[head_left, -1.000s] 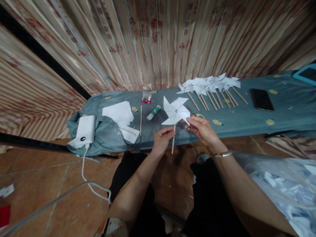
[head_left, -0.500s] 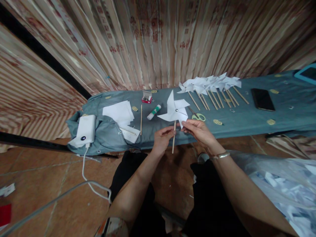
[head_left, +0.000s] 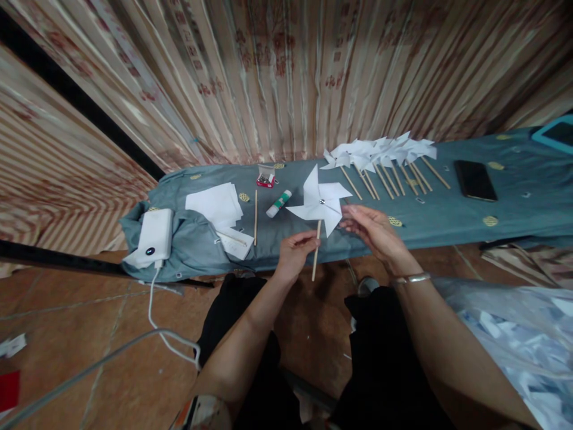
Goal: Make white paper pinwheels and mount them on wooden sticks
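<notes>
A white paper pinwheel (head_left: 329, 209) stands nearly upright in front of me, a round metal pin at its centre and a thin wooden stick (head_left: 316, 260) below. My left hand (head_left: 293, 254) pinches that stick between thumb and fingers, just under the blades. Beside the right-hand blades is my right hand (head_left: 376, 230), its fingers stretched out and slightly apart, holding nothing I can see. It covers most of the scissors seen earlier. Several similar pinwheels (head_left: 380, 152) lie in an overlapping row at the back of the cloth.
On the blue-green cloth (head_left: 430, 224) lie a glue stick (head_left: 278, 203), a red box of pins (head_left: 265, 177), a loose stick (head_left: 255, 218), white paper sheets (head_left: 215, 203), a power bank (head_left: 155, 236) and a dark phone (head_left: 475, 180). A plastic bag (head_left: 514, 334) sits at the lower right.
My right hand has let go of the pinwheel's lower blade and moved a little up and right. The blades have turned slightly. My left hand keeps its hold on the stick.
</notes>
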The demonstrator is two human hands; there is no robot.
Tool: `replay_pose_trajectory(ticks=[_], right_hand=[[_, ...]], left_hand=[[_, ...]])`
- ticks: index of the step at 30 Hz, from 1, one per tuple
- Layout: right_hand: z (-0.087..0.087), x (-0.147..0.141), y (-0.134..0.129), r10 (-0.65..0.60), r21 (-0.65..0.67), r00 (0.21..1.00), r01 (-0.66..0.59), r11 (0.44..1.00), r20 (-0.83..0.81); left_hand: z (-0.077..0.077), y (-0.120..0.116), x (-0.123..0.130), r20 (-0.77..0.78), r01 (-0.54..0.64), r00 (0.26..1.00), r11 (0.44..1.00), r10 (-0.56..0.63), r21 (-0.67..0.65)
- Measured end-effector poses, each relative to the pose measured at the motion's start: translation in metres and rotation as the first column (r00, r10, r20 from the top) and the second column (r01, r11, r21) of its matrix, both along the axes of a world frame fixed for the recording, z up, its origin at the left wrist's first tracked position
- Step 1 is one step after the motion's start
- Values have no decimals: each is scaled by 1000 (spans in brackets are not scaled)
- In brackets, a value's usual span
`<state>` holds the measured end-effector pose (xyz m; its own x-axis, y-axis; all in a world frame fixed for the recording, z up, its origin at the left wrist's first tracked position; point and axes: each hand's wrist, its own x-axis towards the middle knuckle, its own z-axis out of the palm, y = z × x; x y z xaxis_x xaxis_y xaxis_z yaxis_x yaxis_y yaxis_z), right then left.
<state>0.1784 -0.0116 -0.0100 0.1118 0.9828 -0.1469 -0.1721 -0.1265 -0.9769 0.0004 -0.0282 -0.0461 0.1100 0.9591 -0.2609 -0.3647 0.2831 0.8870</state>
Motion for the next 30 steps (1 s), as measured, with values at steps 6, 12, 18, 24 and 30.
replay_pose_trajectory(ticks=[6,12,18,24,30], right_hand=[[2,0,1,6,-48,987,-14,999,-162],[-3,-11,-3,133,-67,987,-139,988,-85],[-6,-27,-5,230,-45,972,-232,972,-38],[-12,-39,-5,163,-44,987,-163,986,-3],[-11,-35,-2,116,-47,993,-116,992,-12]], left_hand=[[-1,1,0,13,31,999,999,-31,-22],[0,2,-2,23,12,1000,999,-11,-33],[-1,0,-1,13,37,999,999,-37,-15],[-2,1,-1,9,30,1000,999,-30,-20],[-3,-1,-1,-23,54,998,998,-54,-20]])
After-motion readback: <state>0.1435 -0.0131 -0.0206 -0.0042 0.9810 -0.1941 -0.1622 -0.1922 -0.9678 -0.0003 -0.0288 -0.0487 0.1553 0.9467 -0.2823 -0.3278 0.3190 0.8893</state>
